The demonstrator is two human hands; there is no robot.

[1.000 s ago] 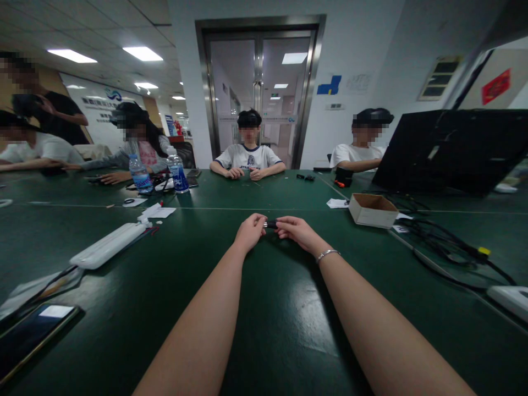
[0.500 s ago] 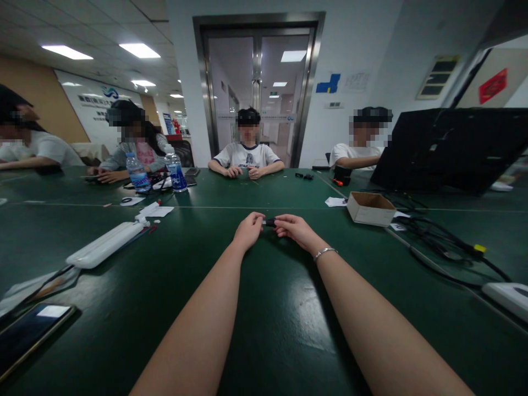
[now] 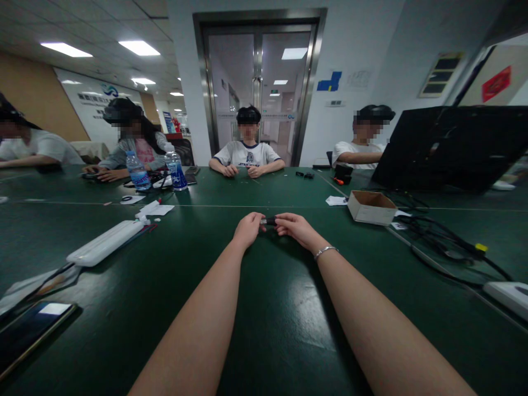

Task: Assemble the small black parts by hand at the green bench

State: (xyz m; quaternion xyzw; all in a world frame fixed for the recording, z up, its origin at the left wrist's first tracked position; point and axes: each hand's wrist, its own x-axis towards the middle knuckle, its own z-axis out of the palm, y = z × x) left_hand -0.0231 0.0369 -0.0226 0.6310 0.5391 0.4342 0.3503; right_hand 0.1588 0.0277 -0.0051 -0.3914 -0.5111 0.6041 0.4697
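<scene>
Both my forearms stretch out over the dark green table [image 3: 272, 308]. My left hand [image 3: 248, 229] and my right hand [image 3: 297, 229] meet near the table's middle, fingers curled. Between their fingertips they pinch a small black part [image 3: 270, 221] with a pale metal end, held just above the table top. A thin silver bracelet [image 3: 325, 251] circles my right wrist. What the small part is cannot be made out.
A white power strip [image 3: 103, 242] and a phone [image 3: 28, 330] lie at left, two water bottles [image 3: 138, 171] beyond. A cardboard box [image 3: 370, 207], black cables [image 3: 445, 242] and an open laptop [image 3: 449, 146] are at right. Several people sit around the far side.
My hands keep the same pinch on the small black part, with only slight finger shifts. A person standing at far left has gone out of view.
</scene>
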